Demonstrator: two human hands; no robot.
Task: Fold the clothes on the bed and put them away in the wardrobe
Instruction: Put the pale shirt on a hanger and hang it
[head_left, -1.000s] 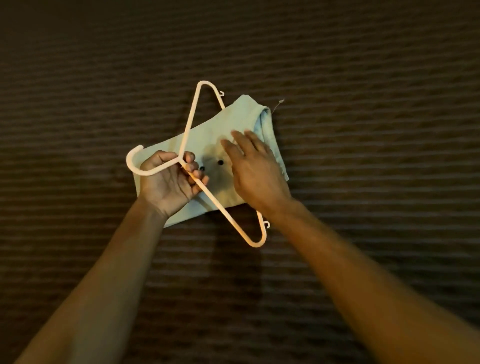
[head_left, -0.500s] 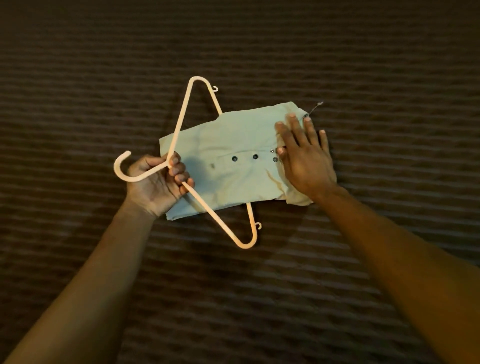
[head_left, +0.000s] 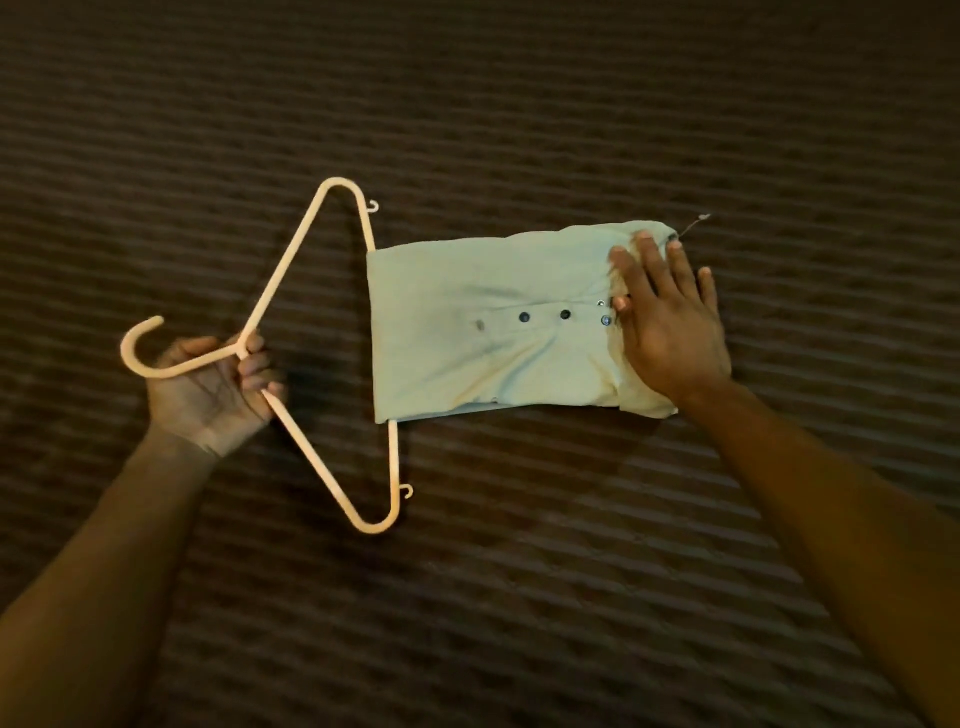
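1 shirt (head_left: 498, 332) folded on bed (head_left: 519, 104), right hand (head_left: 670, 332) flat, pressing it. Left hand (head_left: 218, 389) grips hanger (head_left: 291, 275), bar under shirt edge. Wardrobe step left.

surface: dark brown bedspread (head_left: 519, 597) w/ lighter ribbed stripes, fills whole view
stripes: run left-right, slightly curved near edges
light: dim, warm yellowish; brighter mid-frame, corners dark
shadows: soft patches on cover
walls/floor/windows: outside view
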